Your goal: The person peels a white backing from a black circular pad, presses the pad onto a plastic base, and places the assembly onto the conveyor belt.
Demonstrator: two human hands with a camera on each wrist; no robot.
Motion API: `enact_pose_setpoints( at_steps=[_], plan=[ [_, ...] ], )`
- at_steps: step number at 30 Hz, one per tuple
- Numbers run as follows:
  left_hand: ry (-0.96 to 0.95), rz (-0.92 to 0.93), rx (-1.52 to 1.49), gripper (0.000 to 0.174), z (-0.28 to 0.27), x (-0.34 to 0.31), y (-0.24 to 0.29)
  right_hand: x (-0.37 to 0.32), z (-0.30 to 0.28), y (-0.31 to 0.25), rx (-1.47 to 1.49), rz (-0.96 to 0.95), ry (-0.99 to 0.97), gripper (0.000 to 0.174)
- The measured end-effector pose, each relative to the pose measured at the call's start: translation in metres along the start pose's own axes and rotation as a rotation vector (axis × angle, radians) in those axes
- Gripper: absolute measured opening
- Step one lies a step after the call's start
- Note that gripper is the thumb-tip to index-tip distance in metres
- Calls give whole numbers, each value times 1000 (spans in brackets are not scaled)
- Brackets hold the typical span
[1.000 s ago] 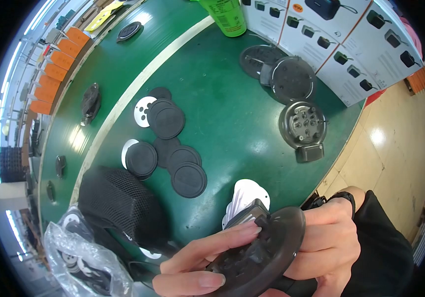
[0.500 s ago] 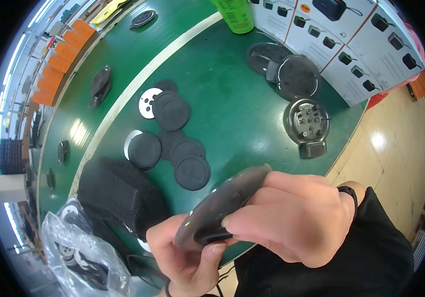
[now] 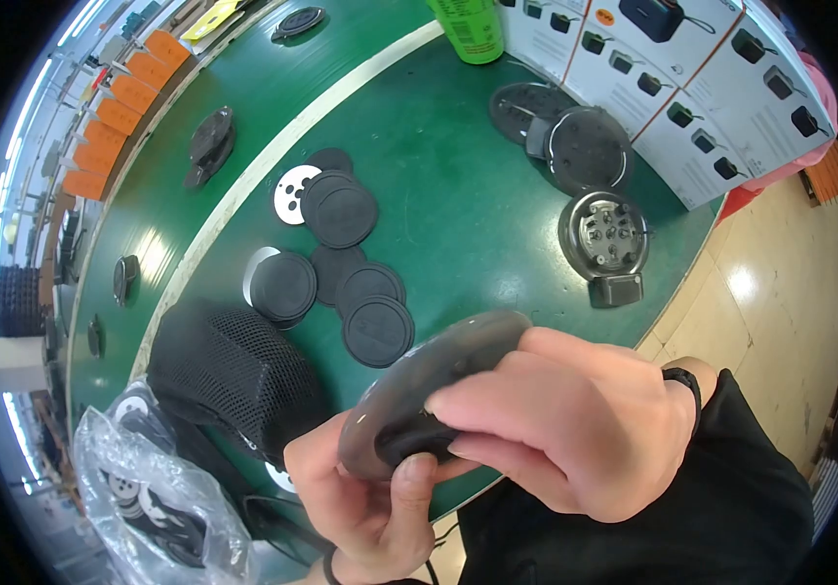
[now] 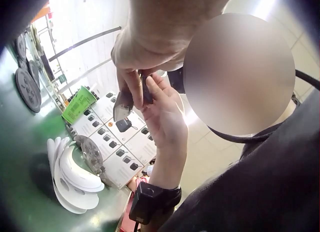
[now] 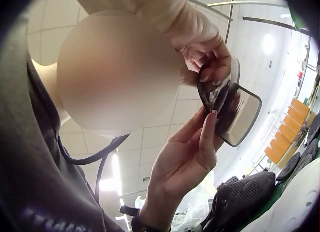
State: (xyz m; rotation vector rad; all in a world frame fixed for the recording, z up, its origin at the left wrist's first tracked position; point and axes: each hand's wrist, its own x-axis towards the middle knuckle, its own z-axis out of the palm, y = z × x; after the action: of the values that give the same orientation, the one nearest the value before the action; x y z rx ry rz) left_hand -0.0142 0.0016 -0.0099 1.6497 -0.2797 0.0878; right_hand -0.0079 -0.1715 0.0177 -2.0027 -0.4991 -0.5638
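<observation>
Both hands hold a dark translucent round plastic housing (image 3: pixel 458 356), tilted on edge above the table's near side. My left hand (image 3: pixel 370 497) grips its lower left edge, the thumb on the near side. At the right, the fingers of my right hand (image 3: pixel 575 429) curl over the near face and rim, fingertips by a dark part near the middle. A rectangular frame (image 5: pixel 242 117) sticks out from the housing in the right wrist view. White plates with holes (image 4: pixel 75 182) lie fanned on the table in the left wrist view; the hands and housing hide them in the head view.
Black round pads (image 3: pixel 341 210) and a white holed disc (image 3: pixel 292 195) lie mid-table. Similar housings (image 3: pixel 604 234) rest at the right, by printed boxes (image 3: pixel 673 88) and a green container (image 3: pixel 473 29). A black mesh bag (image 3: pixel 234 370) and clear plastic bag (image 3: pixel 156 487) stand left.
The housing has turned up on edge and shifted left. My right hand has come from behind its rim over the near face; my left fingers have moved from its inside to the lower edge.
</observation>
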Motion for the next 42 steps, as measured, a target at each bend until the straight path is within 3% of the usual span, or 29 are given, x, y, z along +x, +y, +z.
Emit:
enact_pose_setpoints(
  at_steps=[5,8,12,15,19,21,23,33,42],
  plan=[
    [31,46,-99,45,3,3,4,0,-4,-6,300,284,108,54],
    [114,-22,-107,44,8,4,10,0,-15,-3,296,309,14,42],
    [48,-80,-144,40,10,5,22,-2,-16,-8,138,280,-36,26],
    [109,128,-71,35,9,7,6,-1,-11,-13,50,264,38,21],
    [112,50,-71,32,10,5,8,2,8,-17,34,379,181,20],
    [129,6,-42,32,7,6,8,2,8,-16,4,347,182,20],
    [136,12,-29,31,9,7,8,3,5,-9,-124,170,153,20],
    [97,42,-19,39,11,13,7,5,8,-4,-182,166,169,24],
    [123,19,10,26,8,7,10,3,5,-4,-173,173,107,25]
  ],
)
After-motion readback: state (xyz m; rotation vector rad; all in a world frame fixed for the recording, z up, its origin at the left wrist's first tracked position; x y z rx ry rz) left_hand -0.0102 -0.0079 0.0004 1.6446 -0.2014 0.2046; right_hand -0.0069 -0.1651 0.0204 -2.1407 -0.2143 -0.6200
